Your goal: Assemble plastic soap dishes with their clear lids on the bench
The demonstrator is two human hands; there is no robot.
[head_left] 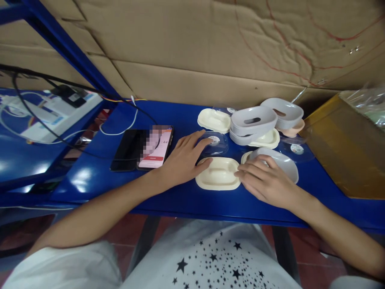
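Note:
A cream oval tray (218, 174) lies on the blue table (180, 192) right in front of me. My left hand (183, 158) rests flat at its left edge, fingers stretched out, thumb touching the tray and fingertips on a clear plastic lid (217, 144). On the tray's right edge lies my right hand (264, 178), fingers extended and flat, partly over a grey oval shell (284, 162). Neither hand grips anything.
Behind lie another cream tray (213, 120), stacked grey shells (254, 120) (284, 112) and a clear lid (296, 148). Two phones (128, 149) (158, 147) and cables lie at the left. A yellow-brown box (345, 148) stands at the right, cardboard behind.

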